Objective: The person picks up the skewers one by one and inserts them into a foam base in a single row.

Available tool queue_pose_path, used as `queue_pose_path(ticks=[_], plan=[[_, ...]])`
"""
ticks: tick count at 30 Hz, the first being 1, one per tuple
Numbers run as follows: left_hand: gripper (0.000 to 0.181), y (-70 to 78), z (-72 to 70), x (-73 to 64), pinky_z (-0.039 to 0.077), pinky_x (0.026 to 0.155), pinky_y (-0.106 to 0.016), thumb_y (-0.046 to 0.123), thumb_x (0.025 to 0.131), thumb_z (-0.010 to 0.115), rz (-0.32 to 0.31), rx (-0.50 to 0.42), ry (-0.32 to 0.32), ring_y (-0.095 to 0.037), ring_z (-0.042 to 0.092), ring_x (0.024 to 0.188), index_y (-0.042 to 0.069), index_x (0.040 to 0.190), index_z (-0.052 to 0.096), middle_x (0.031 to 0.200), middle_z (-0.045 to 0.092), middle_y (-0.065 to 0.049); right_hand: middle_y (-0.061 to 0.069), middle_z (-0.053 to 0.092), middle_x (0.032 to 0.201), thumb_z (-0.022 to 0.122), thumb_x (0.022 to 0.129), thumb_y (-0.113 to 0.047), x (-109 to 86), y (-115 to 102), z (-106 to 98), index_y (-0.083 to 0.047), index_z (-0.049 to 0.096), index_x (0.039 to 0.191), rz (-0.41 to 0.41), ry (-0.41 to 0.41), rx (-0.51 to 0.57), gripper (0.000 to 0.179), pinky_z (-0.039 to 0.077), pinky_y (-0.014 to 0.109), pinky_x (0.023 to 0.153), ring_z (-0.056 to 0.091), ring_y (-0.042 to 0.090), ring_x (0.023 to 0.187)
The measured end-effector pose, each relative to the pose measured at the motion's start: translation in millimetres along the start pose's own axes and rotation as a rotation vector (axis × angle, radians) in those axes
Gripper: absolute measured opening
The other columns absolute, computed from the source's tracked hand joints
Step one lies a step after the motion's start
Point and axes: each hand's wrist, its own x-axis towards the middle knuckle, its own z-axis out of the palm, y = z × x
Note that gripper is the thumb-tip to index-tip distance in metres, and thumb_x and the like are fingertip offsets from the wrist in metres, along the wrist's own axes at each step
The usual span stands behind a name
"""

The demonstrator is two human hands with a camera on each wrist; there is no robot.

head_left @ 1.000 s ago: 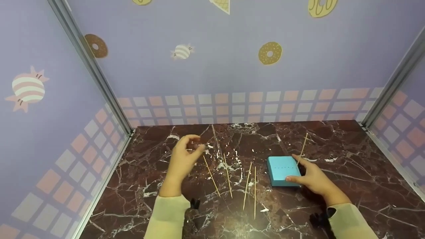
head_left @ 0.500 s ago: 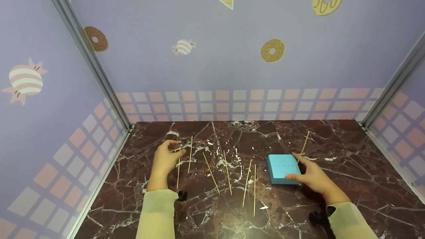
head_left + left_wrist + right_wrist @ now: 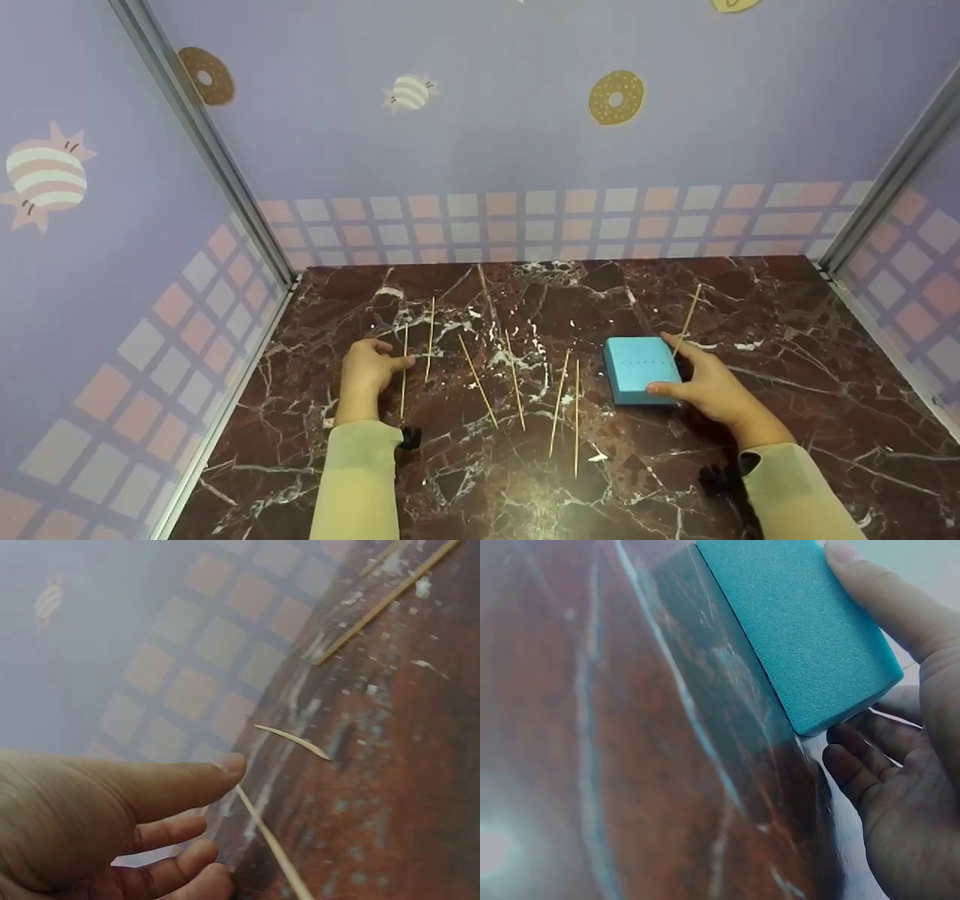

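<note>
- sticks lie spread over the marble-patterned table (image 3: 480, 491); the leftmost stick (image 3: 403, 394) is at the left hand (image 3: 366, 375), its far part crossed by the thumb in the head view.
- the left hand is loosely parted, thumb clear of the fingers, with nothing gripped; whether its thumb touches the stick cannot be told.
- the right hand (image 3: 709, 390) holds the blue block (image 3: 637, 380) flat on the table, thumb on the near side, index finger at the far corner.
- likeliest slip: so thin a stick could roll or swivel if the thumb nudges it before the fingers meet round it.
- the leaning stick (image 3: 688, 319) stands close by the right index finger, so a shift of grip might knock it askew; the block could also slide under uneven pressure.
- the leftmost stick's long axis runs nearly straight away from the person, far end a touch rightward.
- the leaning stick points up, away and right, at the right end of the block's row of dots (image 3: 643, 363).
</note>
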Motion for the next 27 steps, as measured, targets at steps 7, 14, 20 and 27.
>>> queue_pose_path(ticks=[7, 14, 20, 27], plan=[[0.044, 4.5, 4.6, -6.4, 0.057, 0.116, -0.062, 0.022, 0.094, 0.095, -0.011, 0.116, 0.047, -0.05, 0.067, 0.132, -0.003, 0.127, 0.08, 0.136, 0.076, -0.029, 0.04, 0.032, 0.178, 0.092, 0.096, -0.04, 1.4, 1.3, 0.6, 0.001, 0.032, 0.176, 0.001, -0.008, 0.002, 0.108, 0.028, 0.086, 0.129, 0.027, 0.066, 0.165], [0.015, 8.3, 4.6, -7.6, 0.067, 0.086, -0.047, 0.014, 0.091, 0.096, 0.008, 0.176, 0.04, -0.031, 0.082, 0.082, 0.003, 0.096, 0.088, 0.095, 0.085, -0.018, 0.04, 0.033, 0.178, 0.093, 0.096, -0.039, 1.2, 0.1, -1.4, 0.002, 0.033, 0.176, 0.0, -0.005, 0.009, 0.108, 0.029, 0.085, 0.129, 0.028, 0.066, 0.165], [0.003, 11.9, 1.0, -9.1, 0.068, 0.071, -0.033, 0.002, 0.091, 0.085, -0.004, 0.168, -0.001, -0.031, 0.08, 0.081, 0.0, 0.09, 0.087, 0.099, 0.085, -0.02, 0.039, 0.033, 0.178, 0.092, 0.097, -0.041, 2.3, -2.3, -2.9, 0.0, 0.031, 0.177, 0.005, -0.016, 0.009, 0.108, 0.032, 0.085, 0.128, 0.029, 0.065, 0.164], [0.012, 12.1, 0.5, -9.2, 0.061, 0.06, -0.029, -0.002, 0.088, 0.074, -0.013, 0.101, -0.034, -0.018, 0.073, 0.062, 0.001, 0.082, 0.084, 0.088, 0.083, -0.017, 0.039, 0.033, 0.178, 0.091, 0.097, -0.04, 0.2, -0.8, -2.0, 0.001, 0.032, 0.176, -0.005, -0.013, 0.007, 0.107, 0.032, 0.086, 0.127, 0.029, 0.066, 0.164]])
